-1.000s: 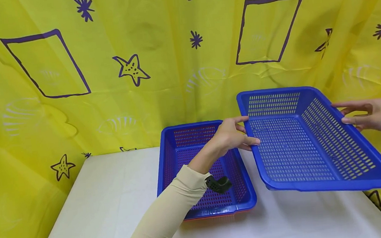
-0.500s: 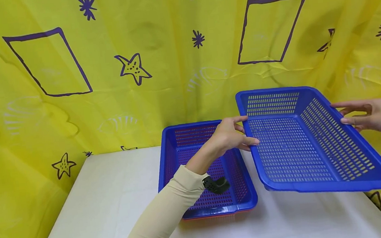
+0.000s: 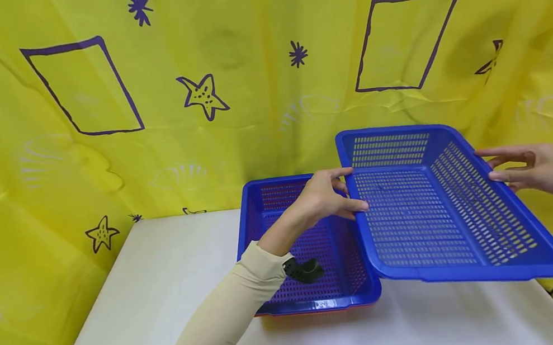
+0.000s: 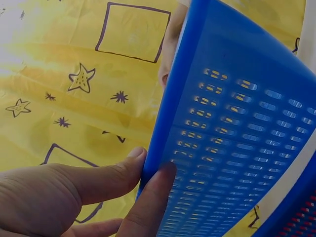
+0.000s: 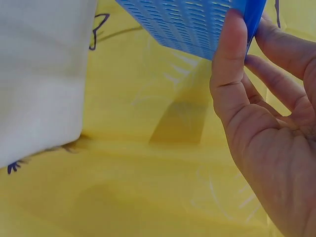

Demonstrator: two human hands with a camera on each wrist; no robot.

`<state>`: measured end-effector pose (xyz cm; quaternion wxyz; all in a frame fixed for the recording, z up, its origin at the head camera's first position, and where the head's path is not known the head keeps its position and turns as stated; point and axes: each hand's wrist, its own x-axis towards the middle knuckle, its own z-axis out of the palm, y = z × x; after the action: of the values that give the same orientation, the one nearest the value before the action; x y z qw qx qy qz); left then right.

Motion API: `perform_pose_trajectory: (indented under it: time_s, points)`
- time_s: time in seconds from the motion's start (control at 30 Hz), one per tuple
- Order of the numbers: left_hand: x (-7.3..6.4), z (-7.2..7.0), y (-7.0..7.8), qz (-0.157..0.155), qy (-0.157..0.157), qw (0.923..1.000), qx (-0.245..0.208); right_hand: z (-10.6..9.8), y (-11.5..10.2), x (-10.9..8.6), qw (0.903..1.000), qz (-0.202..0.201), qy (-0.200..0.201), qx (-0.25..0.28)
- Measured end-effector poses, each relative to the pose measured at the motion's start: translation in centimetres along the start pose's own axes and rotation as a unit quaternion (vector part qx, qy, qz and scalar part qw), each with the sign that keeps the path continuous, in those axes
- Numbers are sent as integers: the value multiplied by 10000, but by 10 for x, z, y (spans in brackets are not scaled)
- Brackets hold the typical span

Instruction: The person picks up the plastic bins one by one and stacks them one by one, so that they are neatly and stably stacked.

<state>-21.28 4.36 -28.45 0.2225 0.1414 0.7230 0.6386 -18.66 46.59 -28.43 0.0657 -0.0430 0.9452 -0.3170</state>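
A blue plastic basket [image 3: 408,217] with slotted walls is held in the air, tilted so its inside faces the head camera. My left hand [image 3: 326,195] pinches its left rim between thumb and fingers; the left wrist view shows the thumb [image 4: 116,175] on one side of the rim. On the opposite rim, my right hand [image 3: 544,172] has a like pinch, and in the right wrist view fingers [image 5: 229,64] lie on both sides of the edge. Behind my left forearm a second blue basket [image 3: 321,304] rests on the table, with red showing beneath it and through its slots.
The white-covered table [image 3: 151,281] reaches to a yellow curtain [image 3: 252,130] with star and fish drawings at the back and sides. The held basket's left edge overlaps the resting basket's right side in the head view.
In the head view the held basket and both hands shift slightly left, while the curtain and resting basket shift right. Both hands keep their hold.
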Motion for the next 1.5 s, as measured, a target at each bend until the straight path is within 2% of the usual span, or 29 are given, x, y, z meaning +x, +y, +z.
perform_pose_trajectory:
  time_s: [0.43, 0.77, 1.13, 1.37, 1.5]
  points:
    - [-19, -31, -2, 13, 84, 9998, 198, 14, -29, 12, 9993, -359, -41, 31]
    - [-36, -59, -5, 14, 156, 9984, 542, 26, -55, 19, 9985, -484, -185, 152]
    - [-54, -89, -10, 33, 306, 9963, 806, 46, -84, 28, 9940, -764, -384, 687]
    - [-66, -109, -15, 72, 367, 9959, 820, 63, -101, 35, 9921, -938, -339, 762]
    - [-74, -119, -17, -6, 402, 9947, 943, 71, -111, 39, 9900, -1013, -373, 906]
